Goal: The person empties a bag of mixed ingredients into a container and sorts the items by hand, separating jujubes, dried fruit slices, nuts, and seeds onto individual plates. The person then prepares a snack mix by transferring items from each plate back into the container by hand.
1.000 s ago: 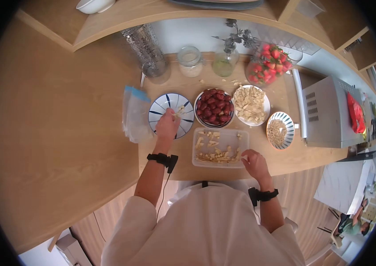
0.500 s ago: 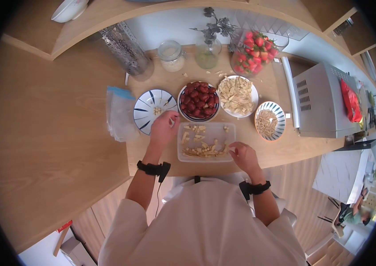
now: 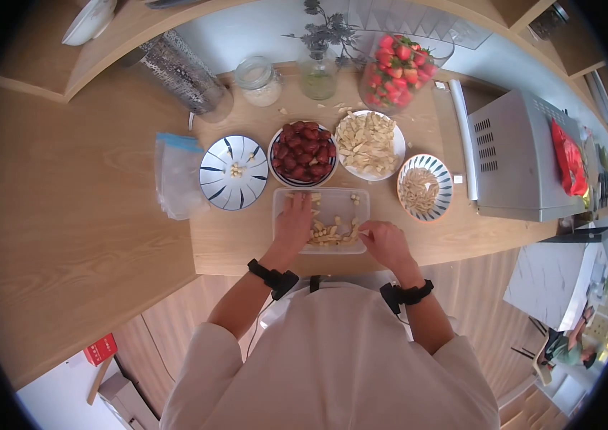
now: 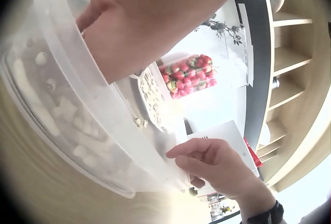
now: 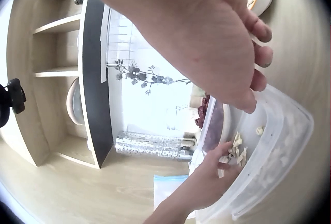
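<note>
A clear plastic box (image 3: 333,206) holding pale cut sticks and small round pieces (image 3: 331,234) stands before me. My left hand (image 3: 295,226) reaches down into its left part, fingers extended over the pieces. In the right wrist view, thumb and forefinger of that left hand (image 5: 204,182) are apart beside some pale sticks (image 5: 237,149). At the box's right end is my right hand (image 3: 388,244), fingers loosely bent by the rim. The left wrist view shows nothing between that right hand's (image 4: 212,164) thumb and forefinger. Left of the box, a blue-striped plate (image 3: 222,188) carries a few pale pieces (image 3: 236,170).
Behind the box are a bowl of red dates (image 3: 304,152) and a plate of pale slices (image 3: 366,143). A striped bowl (image 3: 446,186) is to the right, a zip bag (image 3: 176,175) left. Jars, strawberries (image 3: 401,68) and a grey appliance (image 3: 515,158) stand farther back.
My left hand has moved from the striped plate, rightward and down, into the plastic box. Pale pieces lie on the plate. The right hand stays by the box's right end; the head view has shifted.
</note>
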Available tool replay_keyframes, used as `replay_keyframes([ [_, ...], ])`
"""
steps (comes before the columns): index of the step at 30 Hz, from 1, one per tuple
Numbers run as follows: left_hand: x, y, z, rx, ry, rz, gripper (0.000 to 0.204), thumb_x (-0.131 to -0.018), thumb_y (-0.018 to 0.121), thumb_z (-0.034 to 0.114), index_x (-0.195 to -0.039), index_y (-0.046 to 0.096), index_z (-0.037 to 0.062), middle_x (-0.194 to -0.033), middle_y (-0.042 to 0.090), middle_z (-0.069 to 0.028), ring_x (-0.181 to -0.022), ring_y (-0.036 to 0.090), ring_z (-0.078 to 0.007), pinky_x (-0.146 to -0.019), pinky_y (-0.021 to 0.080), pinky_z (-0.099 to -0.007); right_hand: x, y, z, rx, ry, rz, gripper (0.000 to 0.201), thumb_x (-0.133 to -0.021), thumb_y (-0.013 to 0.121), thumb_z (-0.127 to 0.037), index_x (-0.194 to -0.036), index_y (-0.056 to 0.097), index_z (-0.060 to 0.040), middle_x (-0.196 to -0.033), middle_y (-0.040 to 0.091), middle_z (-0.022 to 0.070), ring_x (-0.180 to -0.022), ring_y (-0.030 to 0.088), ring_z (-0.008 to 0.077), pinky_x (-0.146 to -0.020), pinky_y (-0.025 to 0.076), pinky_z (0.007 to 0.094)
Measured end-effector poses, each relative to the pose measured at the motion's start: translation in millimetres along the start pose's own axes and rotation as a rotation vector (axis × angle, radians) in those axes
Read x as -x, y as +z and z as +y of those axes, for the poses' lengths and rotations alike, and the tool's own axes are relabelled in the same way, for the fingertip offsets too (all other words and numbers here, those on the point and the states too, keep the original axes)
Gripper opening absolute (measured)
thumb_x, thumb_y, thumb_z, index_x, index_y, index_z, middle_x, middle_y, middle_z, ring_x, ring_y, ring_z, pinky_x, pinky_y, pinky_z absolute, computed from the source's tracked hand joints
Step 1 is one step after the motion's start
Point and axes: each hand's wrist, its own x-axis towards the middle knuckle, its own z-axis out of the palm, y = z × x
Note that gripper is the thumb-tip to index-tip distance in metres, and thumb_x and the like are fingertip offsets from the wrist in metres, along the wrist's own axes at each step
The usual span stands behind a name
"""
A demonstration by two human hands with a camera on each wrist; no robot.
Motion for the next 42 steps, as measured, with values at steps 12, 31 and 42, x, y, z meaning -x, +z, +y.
replay_keyframes([
  [12,-13,16,-2,0.161,-0.027,-0.139,0.023,-0.078,0.065,0.001,-0.100,0.061,0.0040,-0.109,0.059,-0.0172,-0.097,0.062,-0.0372,-0.080,0.054,-0.0463,5,-2,17,-0.033,-0.025,0.069,0.011,-0.085,0.066,-0.019,-0.092,0.069,-0.0109,-0.088,0.071,0.0111,-0.084,0.067,0.0335,-0.074,0.054,0.0446],
  [31,-2,24,12,0.353,0.191,-0.279,0.018,-0.076,0.072,0.013,-0.092,0.068,0.0058,-0.090,0.068,-0.0142,-0.087,0.066,-0.0325,-0.076,0.052,-0.0430,4,4,15,-0.021,-0.020,0.097,0.011,-0.084,0.067,-0.016,-0.093,0.069,-0.0100,-0.090,0.071,0.0128,-0.084,0.067,0.0351,-0.073,0.054,0.0450],
  [42,1,14,29,0.139,0.243,-0.229,0.012,-0.079,0.059,0.011,-0.082,0.070,0.0109,-0.081,0.067,-0.0144,-0.081,0.067,-0.0337,-0.071,0.053,-0.0450,5,9,16,-0.009,-0.029,0.145,0.009,-0.084,0.068,-0.014,-0.092,0.069,-0.0109,-0.090,0.071,0.0108,-0.084,0.067,0.0337,-0.073,0.054,0.0440],
])
